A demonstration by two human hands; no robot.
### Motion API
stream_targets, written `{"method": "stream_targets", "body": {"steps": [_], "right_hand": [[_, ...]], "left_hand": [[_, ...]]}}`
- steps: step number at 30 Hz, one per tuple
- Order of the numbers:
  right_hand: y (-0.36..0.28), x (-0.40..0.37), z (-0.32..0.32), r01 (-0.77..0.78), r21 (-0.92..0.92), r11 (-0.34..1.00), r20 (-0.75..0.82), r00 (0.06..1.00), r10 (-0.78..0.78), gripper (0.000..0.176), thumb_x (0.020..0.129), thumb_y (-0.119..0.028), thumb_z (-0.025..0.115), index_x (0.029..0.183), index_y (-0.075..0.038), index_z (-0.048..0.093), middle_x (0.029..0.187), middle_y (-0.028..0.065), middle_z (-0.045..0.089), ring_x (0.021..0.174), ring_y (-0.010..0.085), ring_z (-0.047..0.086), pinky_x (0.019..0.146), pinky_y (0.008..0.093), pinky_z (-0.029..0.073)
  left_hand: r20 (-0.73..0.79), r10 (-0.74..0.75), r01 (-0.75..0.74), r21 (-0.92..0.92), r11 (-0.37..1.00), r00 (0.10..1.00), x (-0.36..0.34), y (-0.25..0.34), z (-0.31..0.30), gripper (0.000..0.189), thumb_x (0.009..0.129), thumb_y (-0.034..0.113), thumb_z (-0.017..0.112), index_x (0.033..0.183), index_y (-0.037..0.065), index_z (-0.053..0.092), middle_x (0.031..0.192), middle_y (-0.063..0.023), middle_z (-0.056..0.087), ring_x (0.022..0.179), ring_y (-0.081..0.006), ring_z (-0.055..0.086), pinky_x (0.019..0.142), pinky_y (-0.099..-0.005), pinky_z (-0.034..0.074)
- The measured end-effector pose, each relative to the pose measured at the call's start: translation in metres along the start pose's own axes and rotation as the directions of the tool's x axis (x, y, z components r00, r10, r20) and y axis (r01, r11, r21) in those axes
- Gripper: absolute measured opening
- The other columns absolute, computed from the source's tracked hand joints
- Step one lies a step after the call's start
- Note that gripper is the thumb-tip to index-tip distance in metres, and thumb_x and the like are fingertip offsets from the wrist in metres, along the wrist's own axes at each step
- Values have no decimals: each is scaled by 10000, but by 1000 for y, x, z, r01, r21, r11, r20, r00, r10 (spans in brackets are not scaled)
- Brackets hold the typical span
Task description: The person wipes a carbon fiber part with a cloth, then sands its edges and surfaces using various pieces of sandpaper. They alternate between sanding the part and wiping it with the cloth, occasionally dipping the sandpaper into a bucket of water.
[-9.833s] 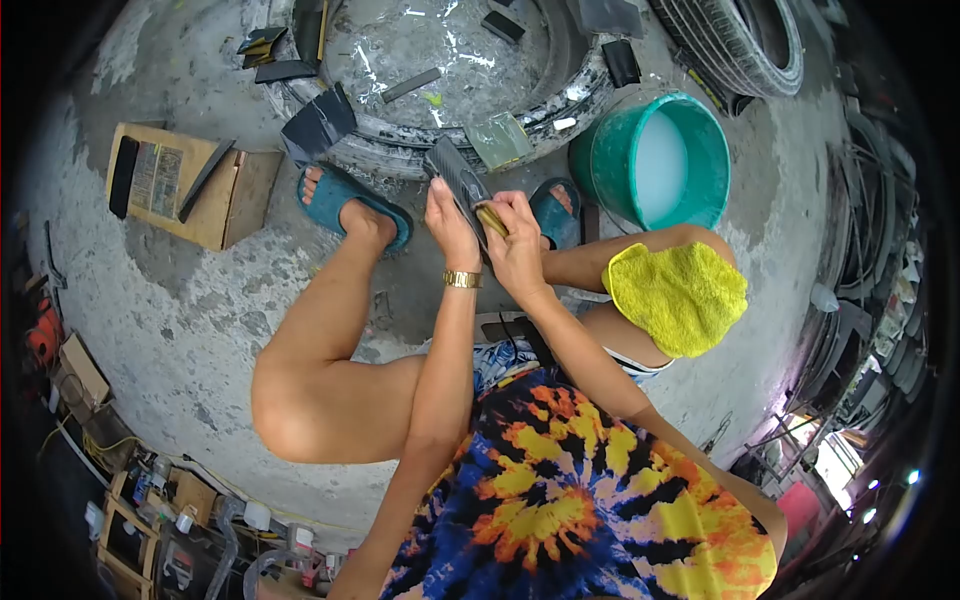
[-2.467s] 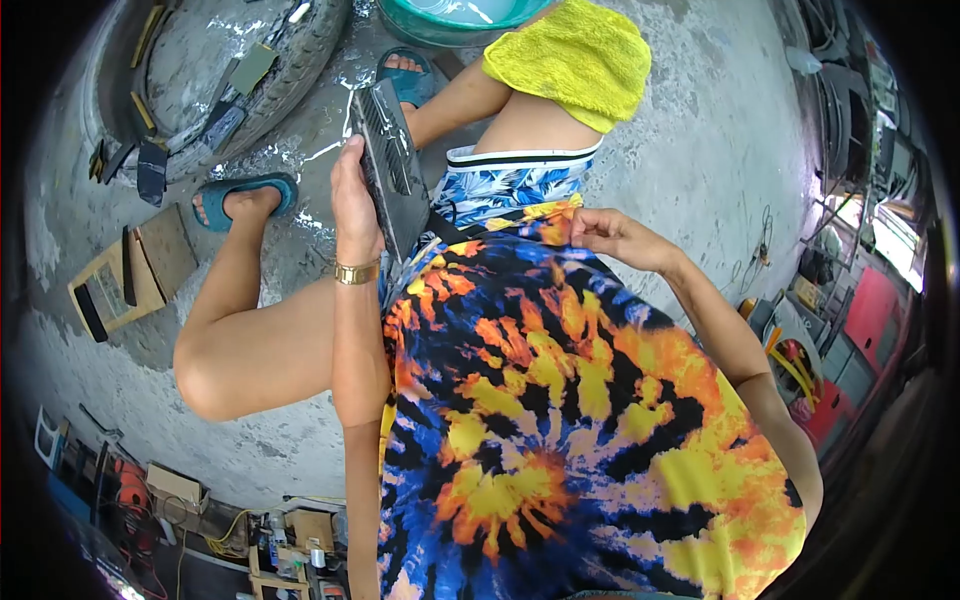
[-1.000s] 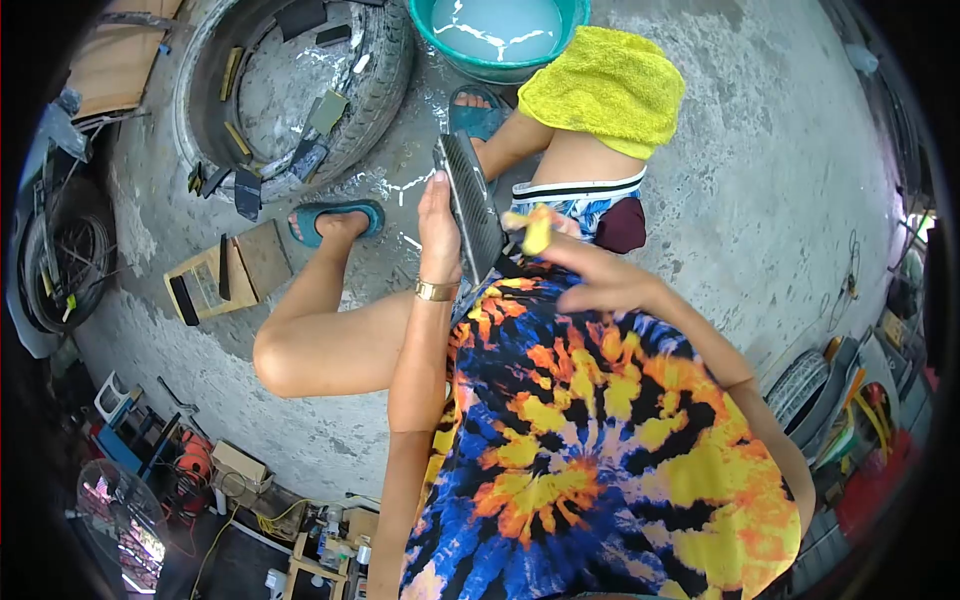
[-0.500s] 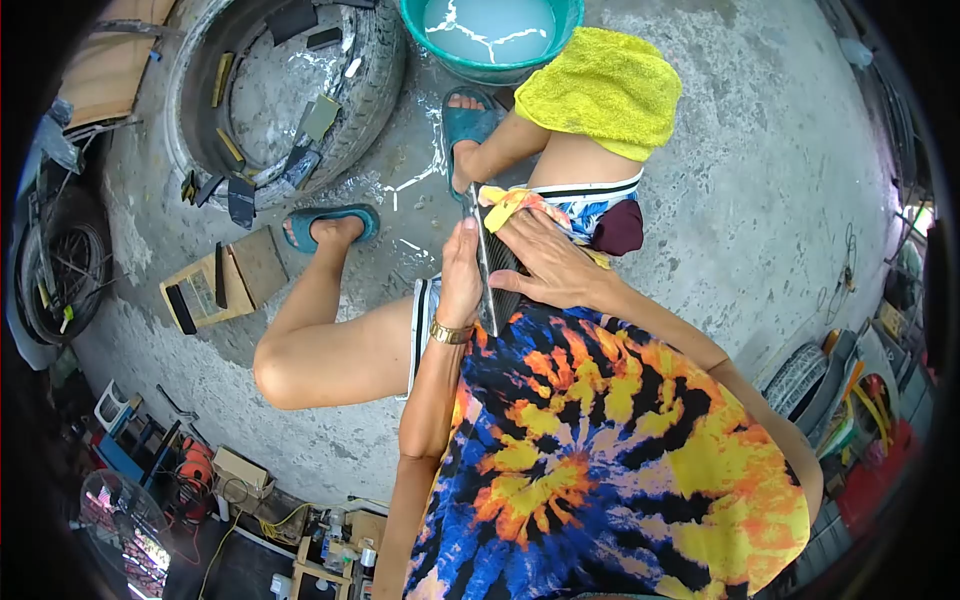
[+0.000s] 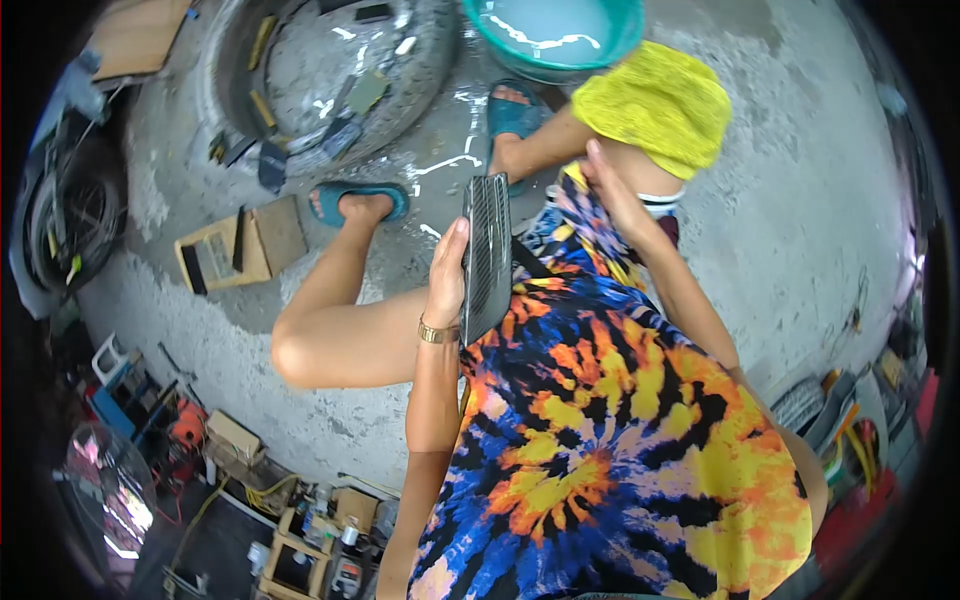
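A glossy dark panel with a carbon-fibre weave (image 5: 487,270) stands nearly upright over my lap. My left hand (image 5: 449,275) grips its left edge, fingers along the side, with a gold watch (image 5: 438,332) on the wrist. To the right of the panel and apart from it is my right hand (image 5: 622,200), seen edge-on with its fingers stretched out over my thigh. The hem of the tie-dye shirt (image 5: 585,215) lies right beside that hand. A yellow towel (image 5: 655,105) drapes over my right knee, just beyond the fingertips.
A teal basin of cloudy water (image 5: 560,68) stands ahead, near my foot. Left of it lies a big tyre (image 5: 425,90) with sanding blocks and scraps on it. A cardboard piece (image 5: 280,240) is on the wet concrete. Tools and boxes (image 5: 235,435) crowd the lower left.
My right hand has come off the panel with the shirt cloth and moved right, toward the towel. The panel has turned so its woven face shows more. The view has shifted slightly.
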State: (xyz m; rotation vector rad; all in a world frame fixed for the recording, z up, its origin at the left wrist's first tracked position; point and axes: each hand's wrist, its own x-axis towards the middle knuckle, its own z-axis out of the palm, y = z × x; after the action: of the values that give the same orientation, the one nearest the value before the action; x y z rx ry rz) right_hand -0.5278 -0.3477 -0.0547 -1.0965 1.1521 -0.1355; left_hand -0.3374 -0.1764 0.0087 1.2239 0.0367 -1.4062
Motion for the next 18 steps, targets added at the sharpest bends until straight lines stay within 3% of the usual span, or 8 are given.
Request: {"method": "stream_targets", "body": {"steps": [2, 4, 5, 8, 10, 12, 15, 18], "right_hand": [[-59, -23, -4, 87, -568, 818, 38, 996, -79, 681, 932, -590, 415, 785, 46, 611, 669, 191, 568, 645, 236, 581, 666, 389, 443], [-104, -36, 6, 149, -857, 493, 28, 969, -245, 561, 953, -491, 474, 781, 20, 628, 546, 117, 514, 648, 124, 545, 601, 358, 409], [-114, -37, 9, 171, -855, 490, 48, 966, -252, 561, 953, -491, 474, 781, 20, 628, 546, 117, 514, 648, 124, 545, 601, 358, 409], [-123, -35, 19, 329, -769, 547, 33, 876, -481, 453, 949, -397, 538, 817, 23, 644, 622, 100, 601, 681, 133, 583, 606, 328, 441], [-104, -25, 34, 308, -384, 870, 298, 934, -199, 360, 956, -333, 547, 966, 11, 653, 806, 71, 662, 778, 130, 605, 692, 282, 482], [-90, -23, 60, 165, -41, 985, 551, 827, -115, 395, 956, -309, 553, 1205, -3, 568, 1057, 51, 626, 910, 115, 593, 797, 276, 493], [-92, -35, 107, 53, 253, 966, 726, 650, -226, 613, 918, -204, 614, 1424, -7, 329, 1273, 78, 525, 1012, 148, 599, 866, 315, 499], [-96, -35, 120, -160, 349, 923, 794, 574, -201, 718, 867, -132, 679, 1457, -63, 276, 1228, 56, 549, 1030, 121, 566, 853, 286, 482]], "left_hand": [[-100, 172, -157, 141, 978, 980, 0, 12, -5, 295, 1014, 247, 445, 1089, 9, 604, 962, -21, 638, 830, -66, 569, 772, -229, 462], [-143, 202, -185, 124, 975, 969, 0, 21, -11, 305, 1010, 246, 458, 1114, -1, 604, 997, -17, 628, 887, -65, 549, 818, -225, 439], [-216, 237, -222, 93, 971, 947, 6, 20, -16, 307, 1009, 248, 460, 1116, 0, 605, 1012, -17, 626, 893, -67, 551, 823, -224, 439], [-231, 259, -280, -62, 958, 938, 14, 23, -29, 316, 1008, 264, 462, 1135, 7, 596, 1071, -22, 622, 934, -82, 562, 850, -235, 442], [-251, 273, -341, -284, 896, 929, 17, 29, -20, 305, 1010, 271, 455, 1150, 28, 576, 1081, -24, 625, 951, -96, 576, 864, -256, 453], [-197, 309, -360, -327, 874, 930, 17, 37, -11, 301, 1013, 285, 447, 1159, 46, 558, 1069, -22, 629, 966, -110, 582, 879, -280, 456], [-194, 523, -556, -220, 801, 830, 16, 43, -10, 377, 1011, 347, 428, 1239, 54, 497, 1131, -30, 612, 1012, -136, 581, 904, -313, 457], [-253, 589, -627, -107, 771, 768, 4, 61, -10, 372, 1007, 365, 434, 1201, 55, 503, 1114, -39, 611, 1029, -142, 572, 910, -320, 448]]}}
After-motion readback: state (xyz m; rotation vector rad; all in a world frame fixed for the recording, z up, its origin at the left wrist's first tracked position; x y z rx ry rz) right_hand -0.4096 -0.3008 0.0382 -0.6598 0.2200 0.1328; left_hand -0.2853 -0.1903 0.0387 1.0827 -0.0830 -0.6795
